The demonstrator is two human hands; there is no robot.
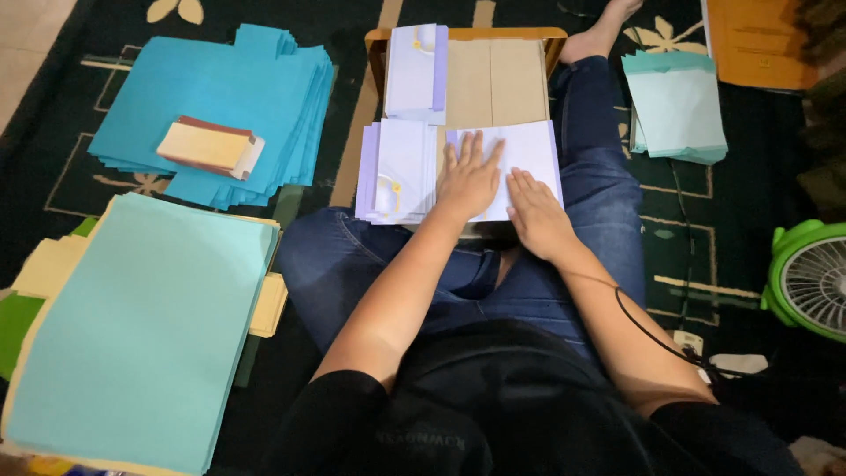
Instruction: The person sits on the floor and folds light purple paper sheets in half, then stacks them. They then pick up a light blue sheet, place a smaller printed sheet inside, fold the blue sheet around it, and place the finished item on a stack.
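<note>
Both the left hand (469, 181) and the right hand (538, 214) lie flat, fingers spread, gripping nothing, on a white sheet (527, 150) with lilac edges. It lies on a small wooden board (493, 79) across the person's lap, beside a pile of similar sheets (397, 172).

Head view, steeply down, close over lap

Both hands (502, 194) lie on a sheet (529, 150), envelope stack (397, 172) left.
</note>
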